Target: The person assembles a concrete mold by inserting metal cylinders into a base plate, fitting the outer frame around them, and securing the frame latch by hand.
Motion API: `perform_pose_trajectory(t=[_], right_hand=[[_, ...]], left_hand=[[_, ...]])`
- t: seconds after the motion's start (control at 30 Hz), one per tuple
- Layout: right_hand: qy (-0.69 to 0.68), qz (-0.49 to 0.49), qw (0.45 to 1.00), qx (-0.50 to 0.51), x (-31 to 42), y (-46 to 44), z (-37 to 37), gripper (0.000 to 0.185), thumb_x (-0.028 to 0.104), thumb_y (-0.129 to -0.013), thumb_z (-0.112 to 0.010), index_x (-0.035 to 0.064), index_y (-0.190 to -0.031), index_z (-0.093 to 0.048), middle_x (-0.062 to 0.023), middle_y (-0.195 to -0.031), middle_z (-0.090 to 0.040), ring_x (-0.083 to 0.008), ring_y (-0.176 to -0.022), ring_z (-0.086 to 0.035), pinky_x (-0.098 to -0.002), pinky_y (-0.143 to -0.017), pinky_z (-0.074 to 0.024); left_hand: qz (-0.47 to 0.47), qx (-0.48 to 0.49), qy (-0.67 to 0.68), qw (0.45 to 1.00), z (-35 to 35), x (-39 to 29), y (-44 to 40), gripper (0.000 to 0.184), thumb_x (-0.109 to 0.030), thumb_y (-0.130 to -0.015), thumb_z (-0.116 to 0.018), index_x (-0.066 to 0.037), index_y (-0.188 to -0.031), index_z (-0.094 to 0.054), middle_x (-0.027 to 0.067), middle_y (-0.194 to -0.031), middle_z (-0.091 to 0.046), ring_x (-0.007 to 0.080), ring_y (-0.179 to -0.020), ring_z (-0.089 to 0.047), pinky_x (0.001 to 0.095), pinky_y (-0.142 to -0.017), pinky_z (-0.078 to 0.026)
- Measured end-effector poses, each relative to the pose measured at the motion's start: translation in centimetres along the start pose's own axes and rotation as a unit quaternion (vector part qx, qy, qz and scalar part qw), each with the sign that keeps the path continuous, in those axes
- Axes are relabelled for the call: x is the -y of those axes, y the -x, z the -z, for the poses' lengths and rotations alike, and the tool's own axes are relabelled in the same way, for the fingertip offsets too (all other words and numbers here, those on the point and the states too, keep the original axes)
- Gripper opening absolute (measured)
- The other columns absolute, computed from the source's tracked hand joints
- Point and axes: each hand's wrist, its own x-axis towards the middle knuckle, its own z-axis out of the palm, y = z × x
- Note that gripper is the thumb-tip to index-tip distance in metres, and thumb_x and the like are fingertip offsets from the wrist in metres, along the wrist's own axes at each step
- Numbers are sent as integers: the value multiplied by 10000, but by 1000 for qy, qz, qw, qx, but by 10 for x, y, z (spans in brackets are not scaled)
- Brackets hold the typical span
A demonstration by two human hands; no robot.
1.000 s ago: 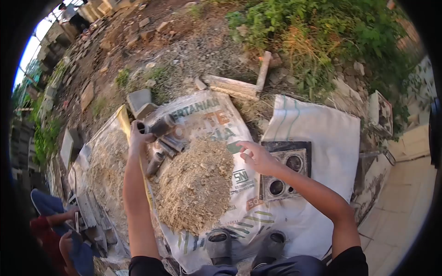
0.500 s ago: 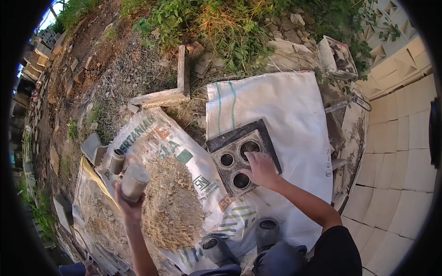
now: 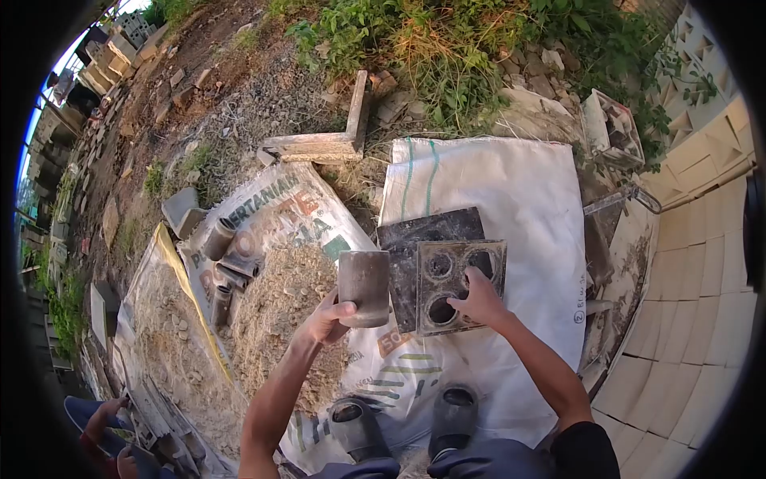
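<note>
While left hand (image 3: 329, 319) clasps grey cylinder (image 3: 364, 289) left of holed plate (image 3: 459, 277), right hand (image 3: 483, 301) pinches plate between holes (image 3: 441, 311), likely for purchase.

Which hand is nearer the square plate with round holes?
Right. The right hand is on the holed plate; the left hand is apart, left of it, holding a grey cylinder.

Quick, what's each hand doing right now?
Left hand: closed, holding a grey cylinder.
Right hand: touching the square holed plate; can't tell if it's gripping.
</note>
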Motion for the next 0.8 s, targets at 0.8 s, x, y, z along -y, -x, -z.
perform_pose_trajectory(t=[0.8], right_hand=[[42,35,998,-6,52,41,76,615,258,-684,-785,-69,-1104,-476,-243,-1056,-542,-416,-1004,-556,-449,-875,-464]], left_hand=[[-89,-102,-62,989,-71,80,-60,637,-524,-1005,-365,0,-1367,-360,169,-1295,-500,278,-1185,-516,382,-1042,-405]])
